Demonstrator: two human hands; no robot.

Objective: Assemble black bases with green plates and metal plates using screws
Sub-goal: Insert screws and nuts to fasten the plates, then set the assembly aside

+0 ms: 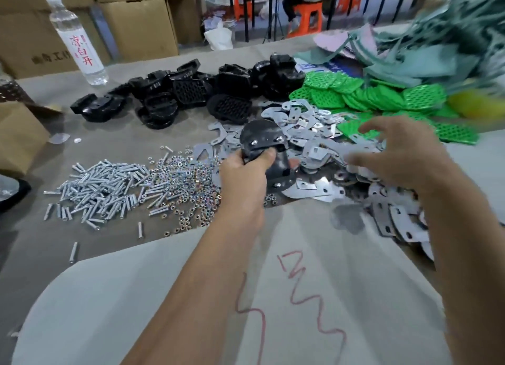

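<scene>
I hold a black base (263,142) in my left hand (243,170), thumb across its edge, screw heads showing on its domed face. More bases (188,91) lie heaped behind it. Green plates (382,97), perforated, pile at the right. Metal plates (322,146) spread under my right hand (396,151), whose fingers are spread above them. Screws (98,189) lie in a heap at the left.

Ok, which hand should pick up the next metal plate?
Probably the right hand: it hovers open, fingers spread, directly over the metal plates. The left hand is busy gripping the black base.
</scene>
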